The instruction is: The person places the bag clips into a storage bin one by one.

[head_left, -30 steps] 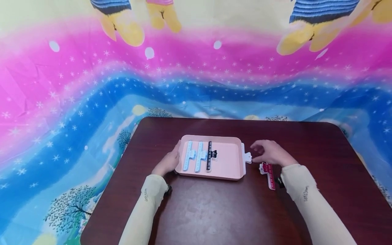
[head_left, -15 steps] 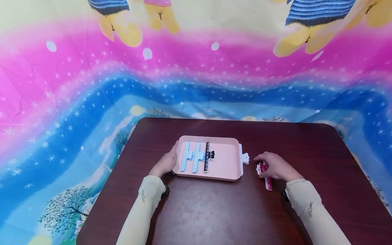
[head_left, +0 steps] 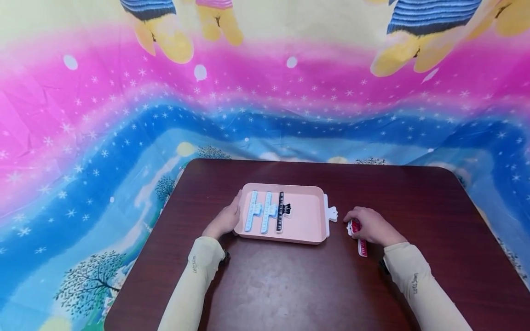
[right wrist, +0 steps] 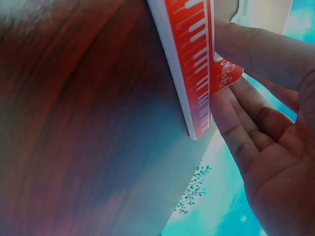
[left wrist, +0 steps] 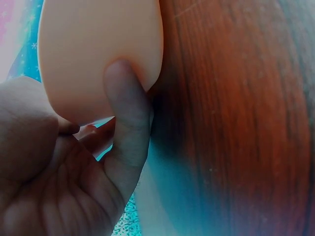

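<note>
1. Left sleeve (head_left: 191,280): small dark print near the cuff, looks like "Let's Slim"; soft at this size.
2. Right sleeve (head_left: 423,278): same dark print near the cuff, also looks like "Let's Slim", blurry.
3. Red piano-key clip (right wrist: 193,64): white script on the handle tab, reads as "Music", right wrist view.
4. Black piano-key clip (head_left: 279,212): pale marks on the tab, too small to read.

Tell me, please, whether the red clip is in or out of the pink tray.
Out: the right hand holds the red clip beside the pink tray, with table showing between.
</note>
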Tool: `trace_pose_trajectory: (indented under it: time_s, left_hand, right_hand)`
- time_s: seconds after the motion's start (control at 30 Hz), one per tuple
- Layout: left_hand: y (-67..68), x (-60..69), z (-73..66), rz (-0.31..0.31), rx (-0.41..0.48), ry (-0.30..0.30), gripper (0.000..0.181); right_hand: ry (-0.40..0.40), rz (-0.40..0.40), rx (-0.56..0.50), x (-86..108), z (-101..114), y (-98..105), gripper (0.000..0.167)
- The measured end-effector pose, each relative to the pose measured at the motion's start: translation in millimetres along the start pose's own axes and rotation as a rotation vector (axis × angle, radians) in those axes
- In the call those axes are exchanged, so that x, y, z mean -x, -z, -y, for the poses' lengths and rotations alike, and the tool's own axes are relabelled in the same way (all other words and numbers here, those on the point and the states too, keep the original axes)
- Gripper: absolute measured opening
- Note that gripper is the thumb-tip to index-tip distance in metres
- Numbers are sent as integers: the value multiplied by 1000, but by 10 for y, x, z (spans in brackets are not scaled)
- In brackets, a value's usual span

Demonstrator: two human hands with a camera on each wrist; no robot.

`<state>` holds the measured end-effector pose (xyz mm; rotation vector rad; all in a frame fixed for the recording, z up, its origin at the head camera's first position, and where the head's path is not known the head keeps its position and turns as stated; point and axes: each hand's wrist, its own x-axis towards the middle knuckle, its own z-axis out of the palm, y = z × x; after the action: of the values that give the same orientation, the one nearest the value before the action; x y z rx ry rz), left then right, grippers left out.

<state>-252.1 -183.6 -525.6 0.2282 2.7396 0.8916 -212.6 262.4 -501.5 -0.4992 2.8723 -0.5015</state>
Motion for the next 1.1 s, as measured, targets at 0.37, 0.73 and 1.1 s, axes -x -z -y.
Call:
trace_pose_trajectory:
  time_s: [0.37,0.73,1.1]
  left_hand:
    - [4,-16,12,-5,11,-7,60]
    - [1,-18,14,-10,13,-13,60]
    - [-4,13,1,-2,38,-2,59]
  right_hand:
    - [21,-102,-4,18,20,212,34]
    - [-13,-235,-87,73,24,427,23]
    - [-83,-267,-228,61,-34,496,32]
